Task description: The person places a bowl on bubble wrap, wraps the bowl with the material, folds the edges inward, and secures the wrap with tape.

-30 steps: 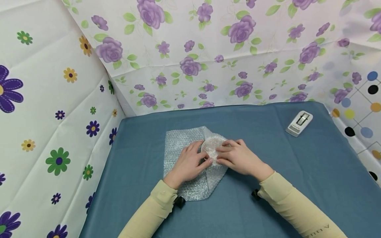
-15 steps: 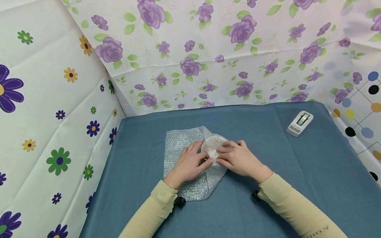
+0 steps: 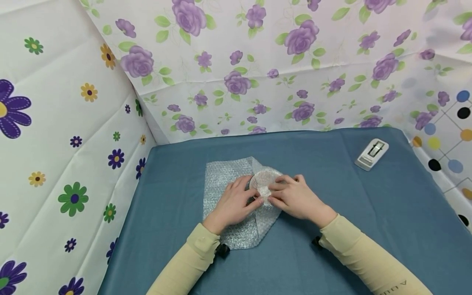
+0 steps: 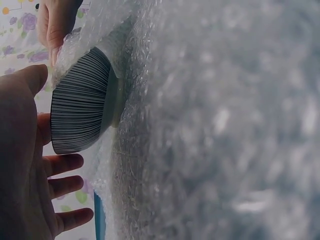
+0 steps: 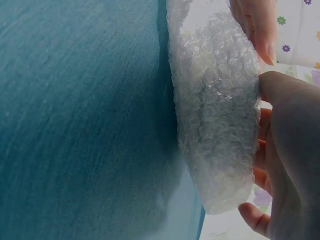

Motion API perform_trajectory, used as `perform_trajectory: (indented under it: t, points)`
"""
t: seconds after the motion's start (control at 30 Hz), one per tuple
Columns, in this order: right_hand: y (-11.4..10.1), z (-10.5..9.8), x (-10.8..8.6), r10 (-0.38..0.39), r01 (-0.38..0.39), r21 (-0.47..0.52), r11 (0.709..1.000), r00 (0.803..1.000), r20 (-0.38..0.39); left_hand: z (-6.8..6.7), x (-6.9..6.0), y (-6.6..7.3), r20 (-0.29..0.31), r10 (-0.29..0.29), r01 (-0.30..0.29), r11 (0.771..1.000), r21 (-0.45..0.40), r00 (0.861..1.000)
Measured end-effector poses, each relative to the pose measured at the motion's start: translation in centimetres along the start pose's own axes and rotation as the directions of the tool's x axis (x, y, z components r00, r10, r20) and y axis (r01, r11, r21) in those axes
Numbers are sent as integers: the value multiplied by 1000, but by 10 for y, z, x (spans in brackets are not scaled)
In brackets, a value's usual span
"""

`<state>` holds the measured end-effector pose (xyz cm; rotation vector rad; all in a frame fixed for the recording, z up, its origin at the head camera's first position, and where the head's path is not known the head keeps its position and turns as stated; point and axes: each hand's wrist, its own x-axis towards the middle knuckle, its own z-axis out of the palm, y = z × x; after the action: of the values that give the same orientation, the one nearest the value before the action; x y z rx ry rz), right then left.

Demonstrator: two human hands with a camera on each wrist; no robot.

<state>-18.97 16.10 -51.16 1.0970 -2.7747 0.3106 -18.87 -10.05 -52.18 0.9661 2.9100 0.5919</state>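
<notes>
A bowl point(image 4: 80, 107) with thin dark vertical stripes stands upright on a sheet of bubble wrap point(image 3: 221, 176). A flap of the wrap is folded over the bowl from the right, covering its outer side in the right wrist view and its top in the head view. My left hand point(image 3: 232, 203) lies at the bowl's left rim, its index finger passing behind the rim and the other fingers spread. My right hand point(image 3: 296, 196) rests on the folded flap, fingertips pressing it over the bowl's mouth. The wrap hides the bowl's inside.
A white and grey device point(image 3: 371, 154) with a small window lies at the table's back right. Blue cloth point(image 3: 177, 213) covers the table. Flower-patterned sheets point(image 3: 236, 82) hang behind it and to the left; a dotted sheet is at the right.
</notes>
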Motion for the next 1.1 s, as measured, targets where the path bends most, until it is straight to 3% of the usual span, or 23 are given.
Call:
perform_trajectory:
  t: [0.3, 0.5, 0.6, 0.7, 0.77, 0.87, 0.97, 1.1]
  points:
    - [1, 3, 1, -2, 2, -9, 1000, 1000, -3, -2, -1, -4, 23, 31, -31, 999, -10, 999]
    - [1, 4, 1, 6, -6, -3, 1000, 1000, -11, -14, -9, -17, 68, 70, -62, 992, -113, 995]
    - [0, 4, 2, 16, -16, 7, 1000, 1000, -2, -24, -13, -28, 23, 26, -22, 984, -176, 999]
    - [-1, 3, 1, 21, -21, 24, 999, 1000, 2, -35, -18, -45, -56, -83, 68, 971, -230, 995]
    - [0, 3, 0, 23, -23, 35, 999, 1000, 1, -40, -21, -57, -96, -182, 149, 948, -279, 979]
    - [1, 3, -1, 24, -24, 48, 999, 1000, 0, -46, -26, -74, -114, -336, 277, 892, -357, 935]
    - [1, 4, -1, 27, -26, 54, 998, 1000, -1, -48, -28, -88, -93, -463, 383, 816, -432, 882]
    - [0, 3, -1, 28, -28, 62, 998, 1000, -2, -47, -28, -100, -41, -598, 483, 684, -546, 801]
